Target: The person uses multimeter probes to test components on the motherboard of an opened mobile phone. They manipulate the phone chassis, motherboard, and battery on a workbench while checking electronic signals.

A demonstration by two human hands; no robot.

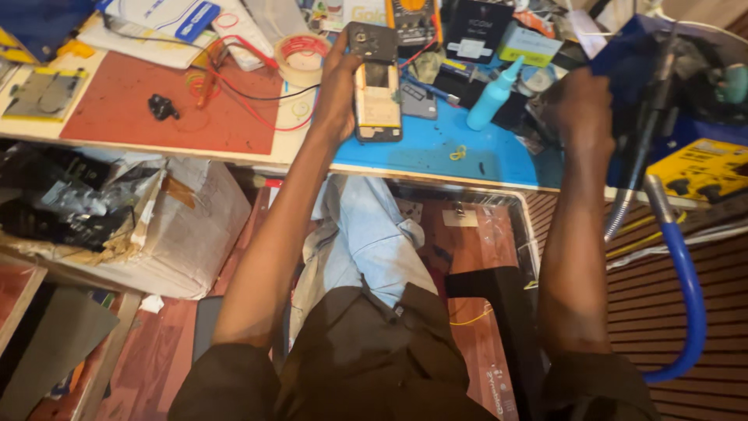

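My left hand [336,86] grips an opened phone [377,82] upright over the blue mat [436,156] on the tabletop [179,144]. My right hand [580,109] closes on a dark blue cloth [627,58] near a turquoise squeeze bottle [492,95].

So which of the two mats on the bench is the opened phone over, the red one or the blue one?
The blue mat. The left hand holds the opened phone above it; the red mat lies further left, carrying wires.
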